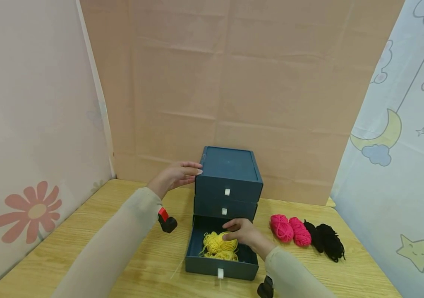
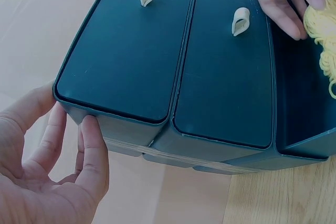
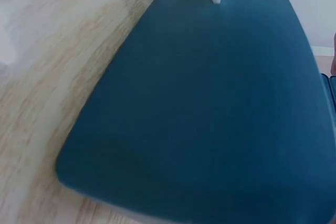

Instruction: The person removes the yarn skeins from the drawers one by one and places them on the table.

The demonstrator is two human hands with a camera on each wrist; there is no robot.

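A dark blue drawer unit (image 1: 230,163) stands on the table with its bottom drawer (image 1: 201,264) pulled out. Two balls of yellow yarn (image 1: 217,245) lie in that drawer. My left hand (image 1: 176,176) touches the unit's upper left edge with loosely bent fingers, seen closer in the left wrist view at the casing's corner. Over the drawer is my right hand (image 1: 248,234), its fingertips at the yarn and curled around nothing. In the right wrist view the drawer front (image 3: 205,114) fills most of the picture and hides the right hand.
Right of the unit lie two pink yarn balls (image 1: 281,227) and black yarn (image 1: 330,242) on the wooden table (image 1: 152,265). The two upper drawers are closed, each with a white pull tab (image 1: 227,192). A brown paper-like backdrop (image 1: 182,91) rises behind.
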